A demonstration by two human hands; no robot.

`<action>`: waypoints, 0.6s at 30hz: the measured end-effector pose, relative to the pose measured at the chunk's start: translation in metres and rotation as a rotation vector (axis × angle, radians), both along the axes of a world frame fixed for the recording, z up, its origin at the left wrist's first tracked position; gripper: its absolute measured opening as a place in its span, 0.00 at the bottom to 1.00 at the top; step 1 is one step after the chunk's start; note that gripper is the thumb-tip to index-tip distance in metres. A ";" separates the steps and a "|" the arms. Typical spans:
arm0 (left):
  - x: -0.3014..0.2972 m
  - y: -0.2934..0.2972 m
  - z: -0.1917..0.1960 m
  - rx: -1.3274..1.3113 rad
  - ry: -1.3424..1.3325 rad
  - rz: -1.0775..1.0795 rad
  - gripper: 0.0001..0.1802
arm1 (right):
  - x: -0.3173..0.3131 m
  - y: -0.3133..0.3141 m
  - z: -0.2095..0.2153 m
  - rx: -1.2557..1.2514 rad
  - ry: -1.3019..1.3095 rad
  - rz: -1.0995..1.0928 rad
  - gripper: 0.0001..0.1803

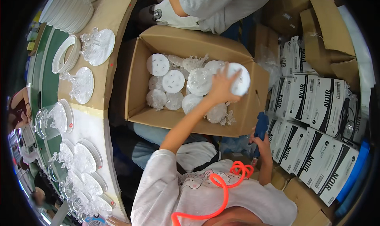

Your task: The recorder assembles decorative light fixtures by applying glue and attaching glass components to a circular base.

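Note:
My left hand (225,85) reaches over the open cardboard box (138,95), its fingers and thumb gripping the edge of a white round disc (242,80). Whatever lies under that disc is hidden. Inside the box are several round white discs (173,81) and clear plastic pieces (194,62) with jagged, crystal-like shapes. Low to the right of the box, my right hand (261,143) is closed around the handle of a blue air blow gun (261,125). A coiled red hose (221,186) runs from its lower end across my front.
On the left table (103,83) sit discs with clear spiky pieces (99,48), a clear dome (48,121), white rings (66,55) and stacked white plates (69,10). Printed white cartons (316,103) are piled at right. Another person (213,6) is beyond the box.

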State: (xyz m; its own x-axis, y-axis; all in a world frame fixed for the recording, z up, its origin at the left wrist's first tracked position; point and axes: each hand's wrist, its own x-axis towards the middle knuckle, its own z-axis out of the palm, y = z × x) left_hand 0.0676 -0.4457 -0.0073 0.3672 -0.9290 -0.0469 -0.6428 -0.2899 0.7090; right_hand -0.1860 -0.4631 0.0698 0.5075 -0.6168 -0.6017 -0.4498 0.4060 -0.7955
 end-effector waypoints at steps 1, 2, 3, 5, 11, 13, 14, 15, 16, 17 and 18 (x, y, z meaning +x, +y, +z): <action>0.022 0.021 -0.030 -0.218 0.265 0.061 0.50 | 0.011 0.004 -0.001 0.012 -0.010 0.011 0.18; 0.049 0.047 -0.062 -0.436 0.531 0.124 0.46 | 0.020 0.011 -0.001 0.039 -0.075 0.073 0.18; 0.075 0.073 -0.070 -0.392 1.135 0.227 0.42 | 0.025 0.014 0.000 0.048 -0.122 0.109 0.18; 0.115 0.124 -0.086 -0.486 1.815 0.438 0.38 | 0.052 0.029 -0.005 0.087 -0.111 0.298 0.18; 0.143 0.187 -0.126 -0.605 1.891 0.633 0.38 | 0.147 0.068 -0.061 0.117 -0.063 0.793 0.17; 0.134 0.185 -0.139 -0.519 1.772 0.776 0.35 | 0.166 0.084 -0.069 0.112 -0.080 0.865 0.16; 0.133 0.193 -0.150 -0.454 1.718 0.843 0.34 | 0.176 0.094 -0.066 0.148 -0.099 0.913 0.15; 0.133 0.200 -0.160 -0.417 1.741 0.858 0.33 | 0.183 0.102 -0.069 0.131 -0.101 0.940 0.14; 0.129 0.209 -0.173 -0.426 1.739 0.869 0.33 | 0.184 0.108 -0.076 0.134 -0.102 0.951 0.14; 0.126 0.214 -0.180 -0.372 1.723 0.926 0.32 | 0.186 0.112 -0.081 0.059 -0.055 0.986 0.13; 0.125 0.217 -0.186 -0.318 1.706 0.983 0.31 | 0.187 0.116 -0.085 -0.017 -0.010 1.019 0.13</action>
State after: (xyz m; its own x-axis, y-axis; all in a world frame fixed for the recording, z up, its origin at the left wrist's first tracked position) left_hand 0.1923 -0.2284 -0.1937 0.4267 -0.5180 -0.7414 0.9016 0.1794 0.3936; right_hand 0.0012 -0.3475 -0.0150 0.8009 0.1029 -0.5899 -0.5687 -0.1780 -0.8031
